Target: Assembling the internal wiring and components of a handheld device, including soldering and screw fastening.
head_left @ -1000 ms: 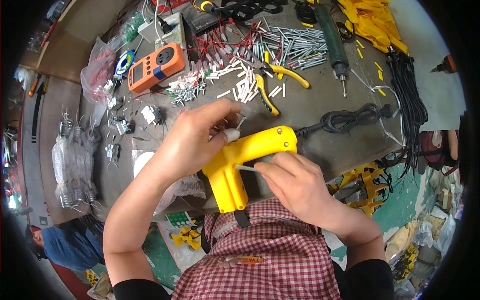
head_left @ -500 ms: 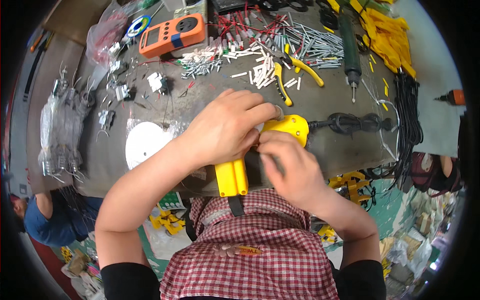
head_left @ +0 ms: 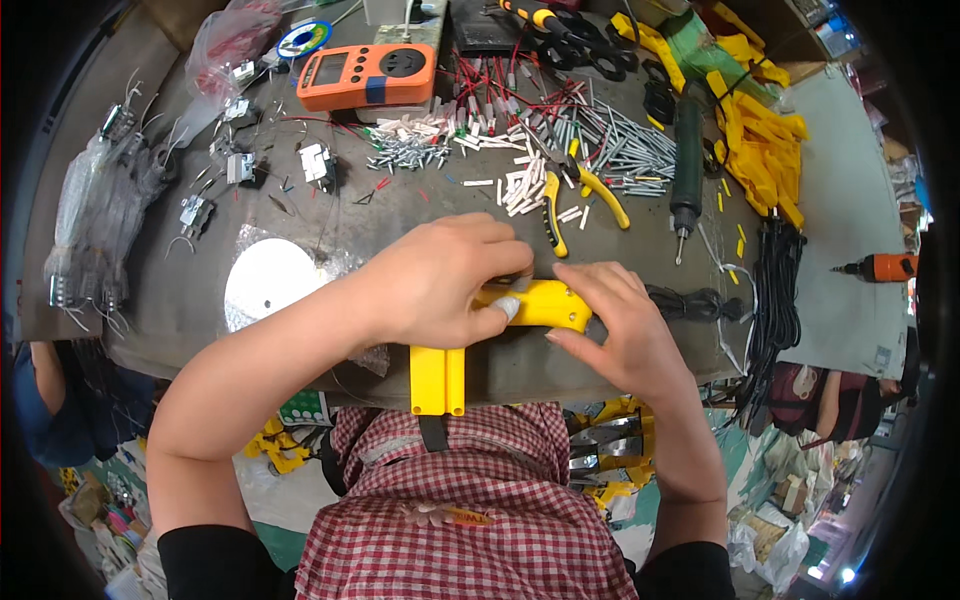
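A yellow plastic tool housing [head_left: 437, 380] lies at the table's near edge, its grip toward me and its other arm to the right. My left hand [head_left: 440, 275] is closed over the bend where the two arms meet, thumb pressed on top; a whitish covering wraps one fingertip. My right hand [head_left: 625, 330] is at the housing's right end, thumb and fingers apart on either side of it; whether they touch it I cannot tell. A bundled black cable [head_left: 695, 303] lies just past this hand. Left of my left forearm is a white disc [head_left: 268, 285] on clear plastic wrap.
Beyond my hands lie yellow-handled pliers [head_left: 605, 198], metal pins [head_left: 640, 150] and white sleeves [head_left: 525, 188]. An orange meter [head_left: 368, 75] is at the back; a dark green electric screwdriver [head_left: 687, 150] and black cables [head_left: 775, 290] are to the right. Wrapped parts [head_left: 95, 220] lie far left.
My right hand has drawn back from the housing's middle to its right end, and its fingers have spread. The left hand still grips the housing. The whole view has shifted slightly.
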`<move>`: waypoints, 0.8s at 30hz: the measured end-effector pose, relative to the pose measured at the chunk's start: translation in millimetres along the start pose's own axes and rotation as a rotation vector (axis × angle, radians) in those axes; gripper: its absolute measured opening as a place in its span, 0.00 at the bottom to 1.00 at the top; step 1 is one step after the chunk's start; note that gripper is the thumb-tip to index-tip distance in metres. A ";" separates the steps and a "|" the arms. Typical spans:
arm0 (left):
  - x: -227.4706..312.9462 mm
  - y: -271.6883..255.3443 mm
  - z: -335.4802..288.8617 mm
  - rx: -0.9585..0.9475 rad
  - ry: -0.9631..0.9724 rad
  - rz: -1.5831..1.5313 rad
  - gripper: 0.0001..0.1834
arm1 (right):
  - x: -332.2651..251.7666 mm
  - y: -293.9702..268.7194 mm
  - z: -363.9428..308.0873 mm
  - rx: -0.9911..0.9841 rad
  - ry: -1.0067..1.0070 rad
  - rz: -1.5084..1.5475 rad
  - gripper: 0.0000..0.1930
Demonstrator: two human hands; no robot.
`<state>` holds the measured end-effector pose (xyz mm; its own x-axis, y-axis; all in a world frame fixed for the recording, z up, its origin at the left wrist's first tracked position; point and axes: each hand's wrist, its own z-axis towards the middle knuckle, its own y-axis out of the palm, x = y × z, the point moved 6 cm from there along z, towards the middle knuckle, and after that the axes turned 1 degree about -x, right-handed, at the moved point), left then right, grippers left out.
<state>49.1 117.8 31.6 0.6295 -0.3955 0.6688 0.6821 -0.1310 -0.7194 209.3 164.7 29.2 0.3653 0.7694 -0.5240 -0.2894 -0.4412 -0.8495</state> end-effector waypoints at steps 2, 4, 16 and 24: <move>0.2 -5.0 -10.7 -0.032 -0.061 0.107 0.17 | -10.7 1.6 9.5 -0.010 -0.023 -0.010 0.29; -7.3 -14.9 -26.7 0.067 -0.203 0.032 0.20 | -18.1 13.6 24.1 -0.127 -0.037 -0.129 0.26; -16.9 -14.2 -88.2 0.406 -0.129 0.278 0.34 | -27.4 45.8 55.3 -0.142 -0.234 -0.247 0.27; -8.1 -12.4 -62.2 0.028 -0.222 0.312 0.38 | -24.1 55.8 51.3 -0.300 -0.110 -0.374 0.24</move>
<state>12.4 66.1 23.5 0.8718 -0.2055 0.4447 0.4526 -0.0097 -0.8917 139.0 145.3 -2.4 0.2954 0.9375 -0.1839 0.1170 -0.2265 -0.9670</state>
